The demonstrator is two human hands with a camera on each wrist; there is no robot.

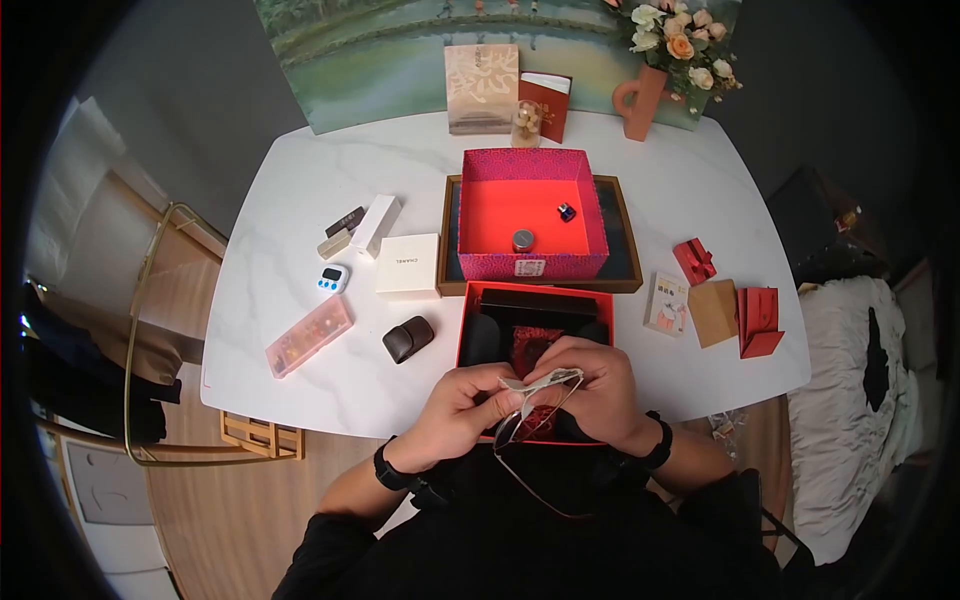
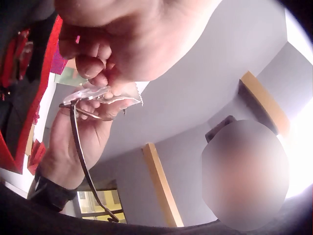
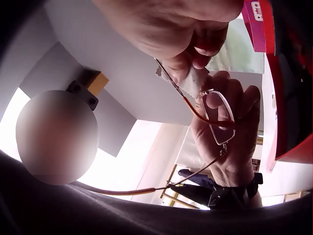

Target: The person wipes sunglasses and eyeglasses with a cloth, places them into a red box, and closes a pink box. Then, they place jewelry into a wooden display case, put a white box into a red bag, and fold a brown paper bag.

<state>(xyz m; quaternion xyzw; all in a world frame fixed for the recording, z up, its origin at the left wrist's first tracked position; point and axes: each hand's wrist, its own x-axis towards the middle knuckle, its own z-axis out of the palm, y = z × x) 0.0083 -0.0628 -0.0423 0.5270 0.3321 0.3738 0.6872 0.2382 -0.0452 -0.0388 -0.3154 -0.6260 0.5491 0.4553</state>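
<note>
- Location: one pair of thin metal-framed glasses point(image 1: 508, 430) is held over the near wall of one open red box point(image 1: 462, 340), at the middle of the near edge of the white marbled table point(image 1: 270, 215).
- Grip: narrow on both sides. The left hand point(image 1: 455, 410) pinches the glasses and one pale cloth with a zigzag edge point(image 1: 545, 380); the right hand point(image 1: 605, 390) pinches the cloth.
- Handling: support the rim beside the lens; keep the cloth flat between finger pads and glass. Press lightly; do not twist the bridge or load the hanging temples.
- Count, toward left edge: three slim boxes point(image 1: 378, 225), one white-and-blue timer point(image 1: 333, 279), one translucent pink case point(image 1: 310, 336).
- Count, toward right edge: one red bow-topped box point(image 1: 692, 262), one brown envelope point(image 1: 713, 312).
</note>
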